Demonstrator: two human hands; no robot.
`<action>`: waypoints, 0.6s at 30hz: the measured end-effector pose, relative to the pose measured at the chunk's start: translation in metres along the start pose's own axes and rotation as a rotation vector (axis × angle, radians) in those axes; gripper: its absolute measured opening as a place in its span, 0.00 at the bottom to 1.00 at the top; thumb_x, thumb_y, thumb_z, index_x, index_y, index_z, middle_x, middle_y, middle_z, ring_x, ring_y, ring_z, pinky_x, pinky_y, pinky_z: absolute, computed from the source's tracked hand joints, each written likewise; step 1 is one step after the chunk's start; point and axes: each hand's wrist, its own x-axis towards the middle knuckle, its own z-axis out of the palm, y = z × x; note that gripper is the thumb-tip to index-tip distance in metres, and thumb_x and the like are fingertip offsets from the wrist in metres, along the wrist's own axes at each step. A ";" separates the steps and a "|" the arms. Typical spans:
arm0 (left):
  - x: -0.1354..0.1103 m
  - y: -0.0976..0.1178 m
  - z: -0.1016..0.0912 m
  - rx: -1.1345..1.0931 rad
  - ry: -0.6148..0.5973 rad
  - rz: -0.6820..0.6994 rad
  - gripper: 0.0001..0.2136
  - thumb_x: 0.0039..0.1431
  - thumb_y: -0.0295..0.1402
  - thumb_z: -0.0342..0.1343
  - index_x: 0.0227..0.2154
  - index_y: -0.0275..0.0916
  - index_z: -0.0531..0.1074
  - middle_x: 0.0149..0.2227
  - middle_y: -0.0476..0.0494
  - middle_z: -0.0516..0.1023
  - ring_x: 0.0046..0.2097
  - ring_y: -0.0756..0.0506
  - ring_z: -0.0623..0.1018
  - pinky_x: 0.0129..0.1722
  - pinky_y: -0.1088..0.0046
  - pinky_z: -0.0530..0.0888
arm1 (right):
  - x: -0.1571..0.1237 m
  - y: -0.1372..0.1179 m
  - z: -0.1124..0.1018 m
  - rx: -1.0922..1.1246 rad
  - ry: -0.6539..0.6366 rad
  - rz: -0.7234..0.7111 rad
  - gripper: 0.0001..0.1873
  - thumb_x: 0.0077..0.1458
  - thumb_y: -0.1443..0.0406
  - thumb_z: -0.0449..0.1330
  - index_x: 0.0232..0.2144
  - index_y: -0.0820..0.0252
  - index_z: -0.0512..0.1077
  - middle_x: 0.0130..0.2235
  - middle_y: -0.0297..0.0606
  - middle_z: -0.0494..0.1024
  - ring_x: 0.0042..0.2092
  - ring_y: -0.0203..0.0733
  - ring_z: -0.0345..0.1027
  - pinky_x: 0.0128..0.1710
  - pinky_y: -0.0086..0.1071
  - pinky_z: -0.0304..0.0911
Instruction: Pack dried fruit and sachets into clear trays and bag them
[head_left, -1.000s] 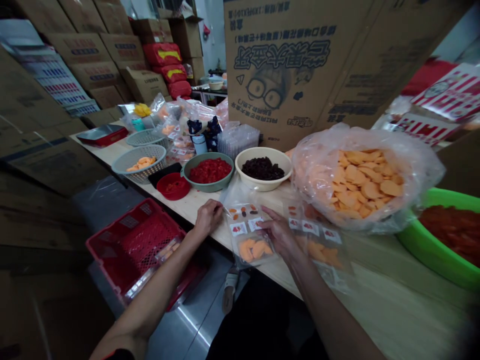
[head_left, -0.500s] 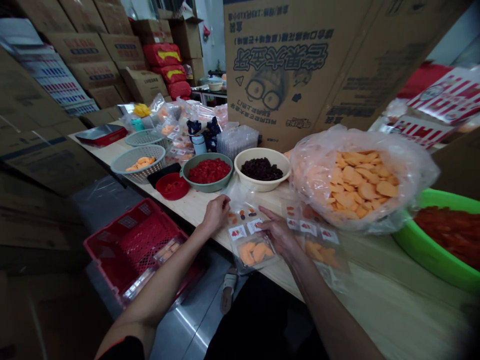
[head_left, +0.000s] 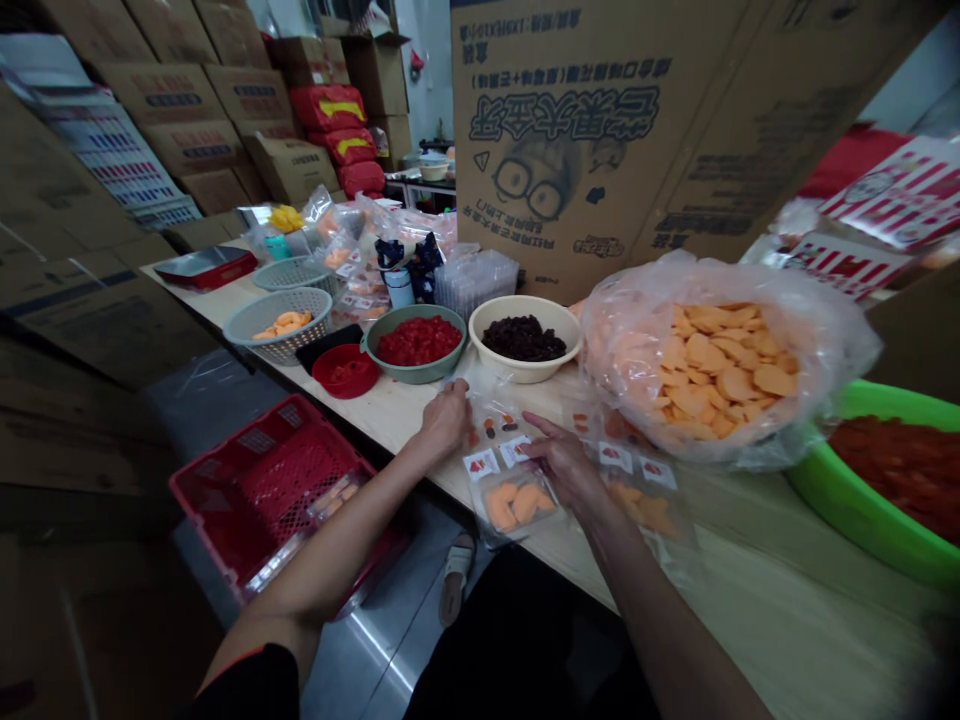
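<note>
A clear plastic bag with orange slices inside and white labels lies at the table's front edge, directly before me. My left hand is closed at its upper left edge, fingertips pinched against the film. My right hand grips its right side, thumb over the front near a label, index finger stretched along the top. Small brown and orange pieces show in the upper part, between my hands. Another filled bag lies to the right, partly behind my right forearm.
Behind the bags stand a cream bowl of dark pieces, a grey-green bowl of red pieces and a small red bowl. A large plastic sack of orange slices and a green tub are right. A red crate sits lower left.
My left hand has moved slightly right and away from me along the bag's upper edge. The bag and my right hand have shifted a little to the right.
</note>
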 end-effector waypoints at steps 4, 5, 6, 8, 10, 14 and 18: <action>0.005 -0.029 0.005 -0.227 0.074 0.015 0.04 0.59 0.29 0.54 0.34 0.40 0.73 0.30 0.45 0.78 0.33 0.45 0.77 0.35 0.70 0.71 | 0.000 0.001 -0.001 0.038 -0.009 0.011 0.47 0.36 0.77 0.63 0.63 0.68 0.66 0.17 0.25 0.68 0.20 0.34 0.63 0.22 0.26 0.59; 0.005 -0.036 0.006 -0.263 0.065 0.021 0.03 0.59 0.30 0.54 0.31 0.39 0.72 0.27 0.47 0.77 0.31 0.46 0.76 0.33 0.72 0.70 | -0.001 0.001 -0.001 0.044 -0.017 0.015 0.48 0.36 0.77 0.63 0.64 0.68 0.65 0.17 0.25 0.68 0.20 0.35 0.64 0.21 0.25 0.59; 0.005 -0.041 0.006 -0.285 0.056 0.025 0.04 0.59 0.30 0.54 0.30 0.39 0.72 0.25 0.48 0.76 0.29 0.47 0.75 0.32 0.73 0.70 | -0.001 0.001 -0.001 0.047 -0.020 0.017 0.48 0.36 0.77 0.63 0.64 0.67 0.65 0.18 0.26 0.69 0.20 0.35 0.64 0.21 0.25 0.59; 0.000 -0.048 0.008 -0.321 0.052 0.038 0.06 0.61 0.32 0.52 0.31 0.38 0.72 0.26 0.49 0.77 0.27 0.49 0.75 0.30 0.75 0.70 | -0.002 0.002 -0.002 0.049 -0.010 0.006 0.49 0.36 0.77 0.63 0.65 0.67 0.64 0.19 0.27 0.71 0.20 0.35 0.64 0.21 0.25 0.59; -0.008 -0.053 0.011 -0.350 0.099 0.071 0.07 0.63 0.33 0.50 0.34 0.38 0.72 0.28 0.49 0.78 0.28 0.50 0.75 0.31 0.76 0.71 | -0.002 0.003 -0.001 0.057 0.010 -0.024 0.49 0.35 0.76 0.63 0.65 0.67 0.64 0.19 0.27 0.70 0.21 0.35 0.63 0.22 0.26 0.60; -0.032 -0.053 0.021 -0.307 0.323 0.135 0.08 0.65 0.33 0.50 0.40 0.39 0.74 0.36 0.45 0.80 0.36 0.48 0.79 0.39 0.72 0.74 | -0.002 0.009 0.003 0.080 0.032 -0.100 0.50 0.34 0.74 0.63 0.64 0.68 0.64 0.18 0.24 0.66 0.21 0.34 0.59 0.23 0.27 0.62; -0.052 -0.046 0.031 -0.208 0.467 0.145 0.12 0.68 0.31 0.46 0.46 0.39 0.74 0.41 0.41 0.80 0.42 0.46 0.80 0.43 0.70 0.76 | -0.002 0.015 0.004 0.047 0.046 -0.176 0.49 0.32 0.73 0.63 0.63 0.69 0.66 0.16 0.21 0.60 0.21 0.32 0.53 0.22 0.26 0.55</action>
